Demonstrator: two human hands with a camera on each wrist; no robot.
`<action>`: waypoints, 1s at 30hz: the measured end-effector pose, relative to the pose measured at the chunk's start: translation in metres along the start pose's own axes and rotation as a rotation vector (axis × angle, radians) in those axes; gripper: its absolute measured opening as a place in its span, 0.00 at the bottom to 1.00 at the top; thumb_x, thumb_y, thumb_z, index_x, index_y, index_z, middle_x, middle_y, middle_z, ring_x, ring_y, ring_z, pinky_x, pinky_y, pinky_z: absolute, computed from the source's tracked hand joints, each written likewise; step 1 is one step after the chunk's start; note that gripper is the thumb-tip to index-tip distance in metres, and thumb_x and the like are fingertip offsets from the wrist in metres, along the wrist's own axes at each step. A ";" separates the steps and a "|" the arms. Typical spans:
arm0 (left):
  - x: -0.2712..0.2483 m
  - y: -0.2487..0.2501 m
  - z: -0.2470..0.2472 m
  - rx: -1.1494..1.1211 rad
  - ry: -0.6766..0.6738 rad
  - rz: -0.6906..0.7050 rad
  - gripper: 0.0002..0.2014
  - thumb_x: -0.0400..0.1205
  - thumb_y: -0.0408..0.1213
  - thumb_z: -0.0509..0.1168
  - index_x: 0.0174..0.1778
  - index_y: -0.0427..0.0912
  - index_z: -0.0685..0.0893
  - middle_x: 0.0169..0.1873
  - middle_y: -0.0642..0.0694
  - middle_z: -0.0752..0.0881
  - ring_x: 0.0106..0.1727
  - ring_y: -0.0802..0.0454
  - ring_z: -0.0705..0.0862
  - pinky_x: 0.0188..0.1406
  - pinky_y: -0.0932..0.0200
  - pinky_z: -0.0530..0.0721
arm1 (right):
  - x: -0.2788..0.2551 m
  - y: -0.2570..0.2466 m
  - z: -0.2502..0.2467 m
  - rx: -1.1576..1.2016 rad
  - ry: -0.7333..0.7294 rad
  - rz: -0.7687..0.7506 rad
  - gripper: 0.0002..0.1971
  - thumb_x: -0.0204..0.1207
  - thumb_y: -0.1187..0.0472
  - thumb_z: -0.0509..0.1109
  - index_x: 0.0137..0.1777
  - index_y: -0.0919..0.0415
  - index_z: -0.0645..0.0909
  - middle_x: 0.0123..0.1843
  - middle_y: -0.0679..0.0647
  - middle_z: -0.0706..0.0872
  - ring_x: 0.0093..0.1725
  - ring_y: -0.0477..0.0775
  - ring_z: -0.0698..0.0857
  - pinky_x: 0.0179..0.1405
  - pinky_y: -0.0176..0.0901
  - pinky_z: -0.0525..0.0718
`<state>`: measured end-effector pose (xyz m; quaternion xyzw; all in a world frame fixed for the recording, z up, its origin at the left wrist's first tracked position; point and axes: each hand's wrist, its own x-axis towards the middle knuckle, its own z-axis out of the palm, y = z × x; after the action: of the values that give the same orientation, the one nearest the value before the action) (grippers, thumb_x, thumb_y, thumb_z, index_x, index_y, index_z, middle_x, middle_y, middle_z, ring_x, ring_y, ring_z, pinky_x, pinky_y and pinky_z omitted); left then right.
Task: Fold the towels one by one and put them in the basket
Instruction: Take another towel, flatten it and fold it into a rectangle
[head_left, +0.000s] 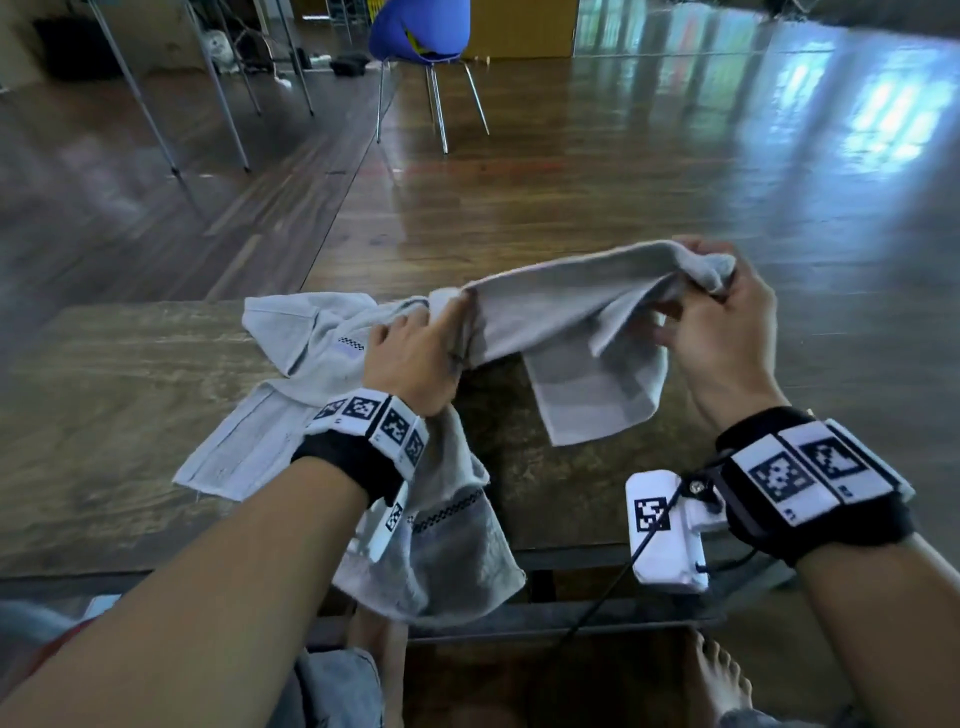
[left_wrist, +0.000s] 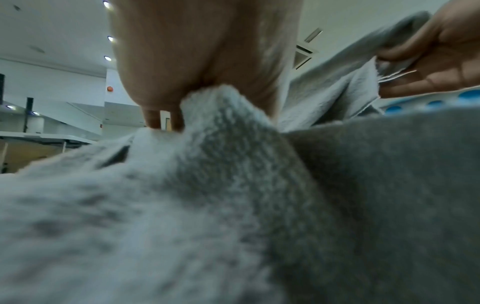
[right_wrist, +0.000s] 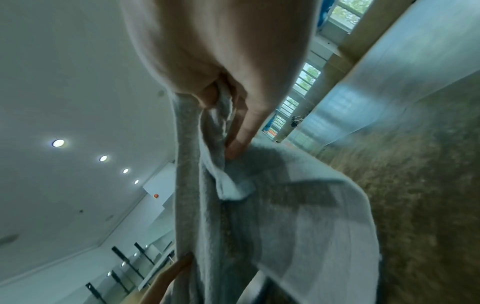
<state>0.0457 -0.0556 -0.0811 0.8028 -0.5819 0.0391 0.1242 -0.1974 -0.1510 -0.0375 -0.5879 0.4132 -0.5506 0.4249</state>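
A grey towel (head_left: 566, 317) hangs stretched in the air between my two hands above the wooden table (head_left: 104, 426). My left hand (head_left: 415, 353) grips its left end, bunched in the fist (left_wrist: 207, 98). My right hand (head_left: 711, 312) pinches the raised right end (right_wrist: 215, 127), and a loose flap (head_left: 597, 405) droops toward the table. Under my left forearm lies a second pale towel (head_left: 291, 364), crumpled, with one part (head_left: 441, 561) hanging over the near edge. No basket is in view.
A white tagged device (head_left: 665, 530) with a black cable sits at the table's near edge under my right wrist. A blue chair (head_left: 421, 36) and metal table legs (head_left: 150, 119) stand on the wooden floor beyond. My bare foot (head_left: 717, 675) is below the table.
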 end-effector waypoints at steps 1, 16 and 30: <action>0.000 -0.003 0.000 0.004 0.021 -0.021 0.41 0.77 0.43 0.65 0.82 0.64 0.49 0.70 0.42 0.74 0.72 0.37 0.74 0.70 0.35 0.66 | 0.002 -0.001 -0.002 0.039 0.045 0.003 0.21 0.74 0.72 0.64 0.48 0.42 0.87 0.51 0.53 0.92 0.54 0.56 0.91 0.51 0.64 0.92; -0.004 -0.023 0.002 -0.062 -0.222 -0.248 0.42 0.66 0.71 0.72 0.76 0.66 0.66 0.85 0.41 0.45 0.85 0.32 0.52 0.76 0.20 0.53 | 0.018 0.012 -0.035 -0.152 0.241 0.187 0.15 0.79 0.59 0.64 0.64 0.47 0.78 0.61 0.52 0.86 0.58 0.53 0.85 0.63 0.51 0.85; -0.003 0.121 -0.033 -0.657 0.278 0.370 0.05 0.84 0.44 0.66 0.49 0.48 0.80 0.33 0.52 0.87 0.35 0.54 0.84 0.36 0.57 0.78 | -0.021 0.007 -0.021 -0.638 -0.522 -0.246 0.15 0.72 0.50 0.75 0.57 0.44 0.80 0.54 0.42 0.86 0.58 0.48 0.79 0.53 0.45 0.80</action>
<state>-0.0665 -0.0799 -0.0316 0.5889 -0.6760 -0.0192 0.4426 -0.2198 -0.1342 -0.0495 -0.8544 0.3682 -0.2745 0.2431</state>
